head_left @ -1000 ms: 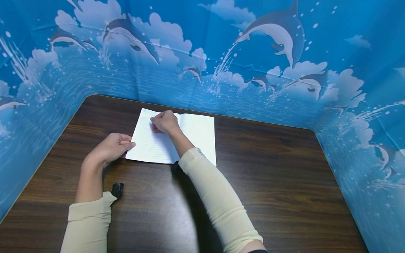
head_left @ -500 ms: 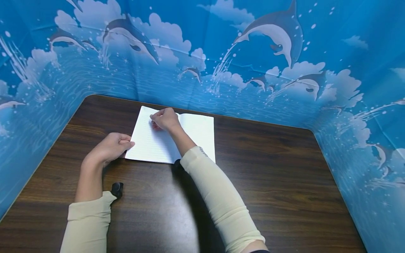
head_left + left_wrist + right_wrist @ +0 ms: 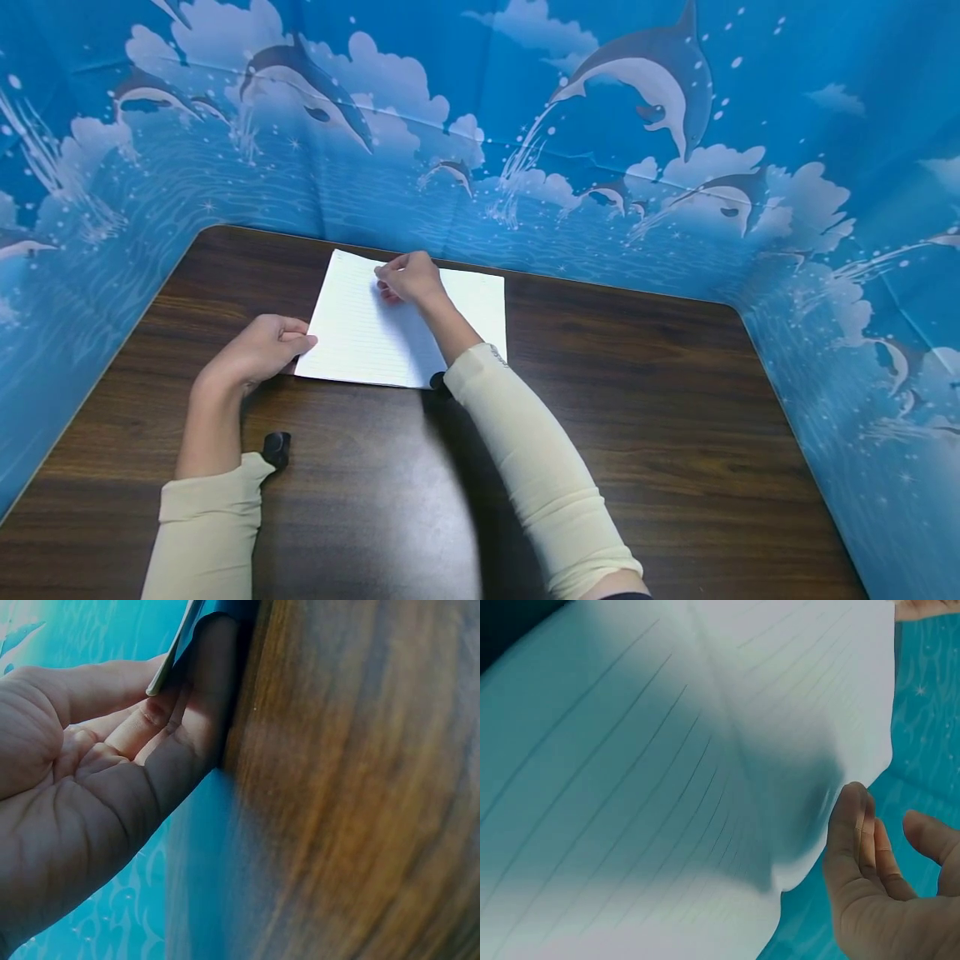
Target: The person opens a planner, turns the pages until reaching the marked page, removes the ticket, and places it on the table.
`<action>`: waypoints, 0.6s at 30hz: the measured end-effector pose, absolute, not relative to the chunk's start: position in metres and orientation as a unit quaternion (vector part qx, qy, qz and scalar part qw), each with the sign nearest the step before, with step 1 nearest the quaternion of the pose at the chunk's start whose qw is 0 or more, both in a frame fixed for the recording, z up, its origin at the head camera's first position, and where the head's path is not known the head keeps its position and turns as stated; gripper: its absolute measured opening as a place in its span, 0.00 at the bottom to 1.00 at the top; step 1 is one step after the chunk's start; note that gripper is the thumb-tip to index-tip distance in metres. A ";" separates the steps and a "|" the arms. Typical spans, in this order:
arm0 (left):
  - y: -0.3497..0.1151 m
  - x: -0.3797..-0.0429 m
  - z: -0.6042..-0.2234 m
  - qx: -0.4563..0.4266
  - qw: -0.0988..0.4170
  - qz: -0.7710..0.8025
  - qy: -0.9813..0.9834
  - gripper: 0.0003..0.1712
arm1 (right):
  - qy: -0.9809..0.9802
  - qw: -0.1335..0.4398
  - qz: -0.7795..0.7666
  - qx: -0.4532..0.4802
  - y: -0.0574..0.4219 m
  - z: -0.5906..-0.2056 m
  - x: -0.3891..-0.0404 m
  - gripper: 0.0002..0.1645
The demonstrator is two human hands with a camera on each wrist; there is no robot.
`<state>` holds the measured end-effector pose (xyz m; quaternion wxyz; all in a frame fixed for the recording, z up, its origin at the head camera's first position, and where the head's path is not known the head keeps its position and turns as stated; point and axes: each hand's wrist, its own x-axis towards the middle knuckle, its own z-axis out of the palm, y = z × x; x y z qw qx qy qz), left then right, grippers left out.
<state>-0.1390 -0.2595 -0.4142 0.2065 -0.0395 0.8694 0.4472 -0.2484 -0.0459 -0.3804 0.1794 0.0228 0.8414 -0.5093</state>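
Note:
An open notebook (image 3: 352, 342) with white lined pages lies near the far edge of the table. My left hand (image 3: 261, 348) holds its left edge. In the left wrist view, the thumb of that left hand (image 3: 97, 765) is on the page side, with fingers behind the thin cover edge (image 3: 171, 661). My right hand (image 3: 412, 278) is over the top of the notebook near the centre fold, casting a shadow on the left page. The right wrist view has the right hand (image 3: 885, 900) beside the pages (image 3: 630, 787), thumb apart from gently bent fingers, nothing between them.
The dark wood-grain table (image 3: 645, 417) extends to the right and front of the notebook. A blue dolphin-print curtain (image 3: 450, 125) surrounds its back and sides. Black wrist devices (image 3: 276, 450) sit at both cuffs.
My right hand has shifted a little to the right over the notebook, toward the centre fold. The left hand keeps its hold on the left edge.

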 end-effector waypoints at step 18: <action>-0.259 -0.137 -0.416 -0.023 0.200 0.442 0.874 0.27 | 0.832 0.174 -0.522 0.074 0.027 -0.371 -0.265 0.19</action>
